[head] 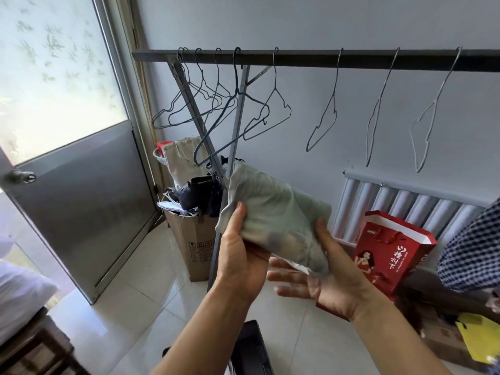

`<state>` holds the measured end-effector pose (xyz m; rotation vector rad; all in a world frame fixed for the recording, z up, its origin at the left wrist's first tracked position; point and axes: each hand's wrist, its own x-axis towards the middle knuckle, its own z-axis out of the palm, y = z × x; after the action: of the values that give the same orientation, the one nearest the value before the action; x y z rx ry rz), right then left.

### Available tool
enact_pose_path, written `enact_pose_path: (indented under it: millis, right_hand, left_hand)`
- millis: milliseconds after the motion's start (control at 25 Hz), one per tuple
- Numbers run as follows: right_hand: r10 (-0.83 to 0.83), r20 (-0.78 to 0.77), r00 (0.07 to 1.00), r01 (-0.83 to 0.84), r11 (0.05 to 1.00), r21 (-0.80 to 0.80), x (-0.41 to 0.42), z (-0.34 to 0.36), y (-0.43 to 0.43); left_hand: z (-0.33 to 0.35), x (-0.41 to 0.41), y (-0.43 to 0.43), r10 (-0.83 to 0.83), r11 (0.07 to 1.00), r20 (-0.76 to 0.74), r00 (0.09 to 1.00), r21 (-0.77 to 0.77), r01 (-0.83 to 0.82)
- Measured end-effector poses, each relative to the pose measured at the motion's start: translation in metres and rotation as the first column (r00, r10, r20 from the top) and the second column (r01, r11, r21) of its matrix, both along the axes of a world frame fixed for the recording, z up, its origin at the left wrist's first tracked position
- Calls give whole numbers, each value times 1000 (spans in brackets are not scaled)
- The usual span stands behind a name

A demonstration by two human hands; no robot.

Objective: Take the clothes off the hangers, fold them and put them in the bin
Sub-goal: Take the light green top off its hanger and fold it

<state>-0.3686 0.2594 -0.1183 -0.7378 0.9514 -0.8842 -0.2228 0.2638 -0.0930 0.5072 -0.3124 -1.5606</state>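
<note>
We counted nine wire hangers [275, 77] on one dark rail [303, 60]: six bunched at the left end, three spaced out to the right. The bunch overlapped, so that six was our best read. All nine hung bare. There was one folded garment [276, 212], two hands, one cardboard box [194, 244] stuffed with bags, one red paper bag [389, 250] and one checked cloth [470, 253] at the right edge.

Both forearms reached up from the bottom of the view. The left hand [238, 250] gripped the garment's left edge, thumb on top and fingers curled beneath. The right hand [324, 277] lay palm up under the garment's near right corner. Its fingers were straight and spread toward the left, and its thumb stood against the cloth edge; it supported the garment rather than clenching it.

The garment was pale grey-green with darker smudgy patches, folded into a compact, thick rectangle. A white bit poked out underneath. It was held in the air below the rail, in front of the rack's crossed legs, above the tiled floor, between the box and the radiator [405, 204].
</note>
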Motion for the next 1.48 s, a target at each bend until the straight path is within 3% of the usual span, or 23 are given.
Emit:
enact_pose_path:
  millis: [120,200,320,440,600,720,920,1080,1200,1320,1360,1440,1480]
  right_hand:
    - [-14,347,938,25,999,-28,0,0,-9]
    - [-33,392,919,66,995,-70,1,5,-17]
    - [-118,226,967,156,975,-157,2,12,-29]
    - [-108,86,990,130,943,-307,1,24,-28]
    - [-64,-103,993,17,913,-408,5,27,-29]
    - [-115,-215,970,18,914,-406,22,18,-37]
    - [-372,-212,904,242,851,-465,64,-3,-56]
    - [-464,-195,864,315,801,-510,106,-22,-70]
    - [-501,-235,833,342,800,-492,148,-48,-87]
    - [-474,-277,836,312,825,-471,193,-81,-107]
    - [-464,-286,839,308,837,-453,204,-92,-111]
    - [-451,-292,843,317,857,-407,229,-118,-122]
    - [-457,-283,843,341,862,-375,239,-131,-127]
  left_hand:
    - [-10,7,4,59,998,120,991,-45,-54]
    - [-21,13,7,83,996,203,976,-50,-75]
    - [-40,30,11,49,994,214,976,-101,-27]
    - [-47,55,9,-90,985,207,974,-123,117]
    - [-35,77,-4,-38,995,569,821,-54,84]
    - [-32,83,-14,67,997,695,715,-78,-16]
    - [-41,100,-26,170,985,727,665,-123,-117]
    - [-54,135,-47,328,939,811,484,-223,-263]
    - [-75,178,-61,332,933,837,436,-222,-284]
    - [-107,225,-76,270,939,840,470,-122,-322]
    - [-118,238,-80,229,942,817,529,-50,-331]
    - [-145,268,-86,126,942,595,794,178,-284]
    - [-157,278,-84,95,942,353,931,269,-199]
